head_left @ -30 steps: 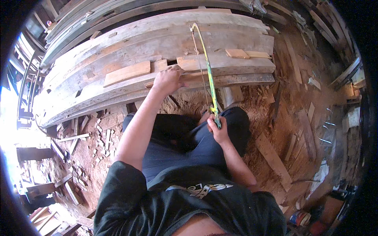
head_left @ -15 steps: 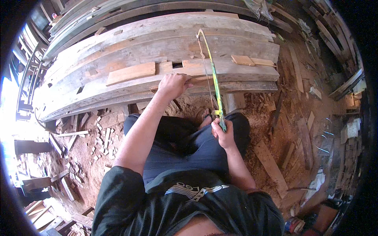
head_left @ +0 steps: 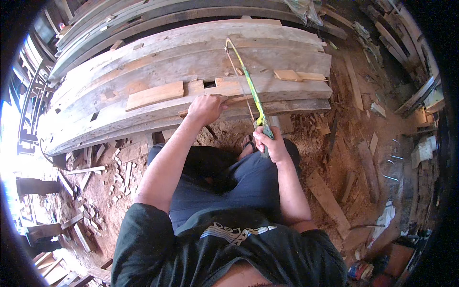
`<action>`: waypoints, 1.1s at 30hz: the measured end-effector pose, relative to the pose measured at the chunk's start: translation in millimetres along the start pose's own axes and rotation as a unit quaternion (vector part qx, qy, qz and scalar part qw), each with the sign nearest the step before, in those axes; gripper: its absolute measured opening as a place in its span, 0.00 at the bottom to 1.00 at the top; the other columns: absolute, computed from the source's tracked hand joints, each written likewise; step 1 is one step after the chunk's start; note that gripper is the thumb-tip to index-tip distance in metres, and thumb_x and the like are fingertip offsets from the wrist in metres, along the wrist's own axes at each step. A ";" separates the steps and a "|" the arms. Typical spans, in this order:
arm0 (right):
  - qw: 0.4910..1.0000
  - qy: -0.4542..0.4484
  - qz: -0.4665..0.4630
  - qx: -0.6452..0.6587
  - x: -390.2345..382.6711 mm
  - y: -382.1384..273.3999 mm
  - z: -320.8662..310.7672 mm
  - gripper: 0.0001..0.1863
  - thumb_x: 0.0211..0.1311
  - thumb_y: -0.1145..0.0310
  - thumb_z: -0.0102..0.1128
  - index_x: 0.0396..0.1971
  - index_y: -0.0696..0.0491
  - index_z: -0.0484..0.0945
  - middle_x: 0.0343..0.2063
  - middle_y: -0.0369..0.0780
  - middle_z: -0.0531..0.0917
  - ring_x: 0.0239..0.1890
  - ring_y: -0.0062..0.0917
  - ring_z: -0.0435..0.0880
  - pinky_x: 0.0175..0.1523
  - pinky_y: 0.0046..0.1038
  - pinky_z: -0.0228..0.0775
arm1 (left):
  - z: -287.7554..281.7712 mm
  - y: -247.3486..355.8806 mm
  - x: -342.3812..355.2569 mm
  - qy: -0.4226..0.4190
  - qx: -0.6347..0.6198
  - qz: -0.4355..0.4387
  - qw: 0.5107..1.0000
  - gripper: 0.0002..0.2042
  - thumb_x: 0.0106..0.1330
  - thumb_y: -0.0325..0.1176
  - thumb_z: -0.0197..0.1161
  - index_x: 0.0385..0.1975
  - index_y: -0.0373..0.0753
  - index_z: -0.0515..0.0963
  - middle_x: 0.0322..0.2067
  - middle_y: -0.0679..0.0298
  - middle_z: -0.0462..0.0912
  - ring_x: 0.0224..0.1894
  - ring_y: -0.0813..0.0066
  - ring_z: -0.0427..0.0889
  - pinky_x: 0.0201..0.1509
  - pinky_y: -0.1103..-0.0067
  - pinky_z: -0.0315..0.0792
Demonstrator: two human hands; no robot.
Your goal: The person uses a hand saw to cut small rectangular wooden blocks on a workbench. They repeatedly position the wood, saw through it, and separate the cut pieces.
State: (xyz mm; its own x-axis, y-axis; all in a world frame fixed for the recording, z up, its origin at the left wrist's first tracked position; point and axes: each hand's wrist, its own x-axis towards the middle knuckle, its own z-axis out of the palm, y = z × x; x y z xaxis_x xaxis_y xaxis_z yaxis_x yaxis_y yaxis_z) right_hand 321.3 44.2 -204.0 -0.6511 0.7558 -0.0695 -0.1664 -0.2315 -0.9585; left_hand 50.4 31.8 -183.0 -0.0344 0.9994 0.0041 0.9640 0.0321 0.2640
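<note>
My right hand (head_left: 270, 143) is wrapped round the handle of a bow saw (head_left: 252, 87) with a yellow-green frame. The saw points away from me over the timber, and its thin blade runs along the left side of the frame. Where the blade passes the timber's near edge, it crosses a narrow wooden strip (head_left: 236, 101). Closed over that strip, my left hand (head_left: 206, 109) holds it against the edge, to the left of the blade. Its fingertips are partly hidden. Whether the blade has cut into the strip cannot be made out.
Wide stacked timbers (head_left: 158, 67) form the work surface. A flat board (head_left: 155, 95) lies on it at left, and small pieces (head_left: 287, 75) at right. Offcuts (head_left: 119, 174) and sawdust cover the floor. A long plank (head_left: 329, 203) lies to my right.
My right hand has pushed forward, away from me, and the saw has moved with it. The blade has slid farther over the timber's edge. My left hand stays on the strip.
</note>
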 end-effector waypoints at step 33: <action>0.990 0.006 0.051 -0.128 -105.4 17.0 -6.5 0.17 0.67 0.65 0.67 0.21 0.50 0.71 0.13 0.27 0.70 0.15 0.11 0.67 0.21 0.22 0.55 | 7.9 12.9 37.0 -0.027 0.018 0.022 0.999 0.19 0.71 0.52 0.60 0.48 0.44 0.82 0.39 0.49 0.87 0.44 0.48 0.86 0.49 0.57 0.79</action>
State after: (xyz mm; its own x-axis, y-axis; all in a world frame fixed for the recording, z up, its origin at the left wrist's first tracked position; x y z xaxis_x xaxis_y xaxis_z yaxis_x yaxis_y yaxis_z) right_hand 391.9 -35.4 -214.8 -0.6455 0.7441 -0.1720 0.0942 -0.1459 -0.9848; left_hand 63.6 69.3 -187.1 0.0206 0.9991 -0.0373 0.9734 -0.0115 0.2290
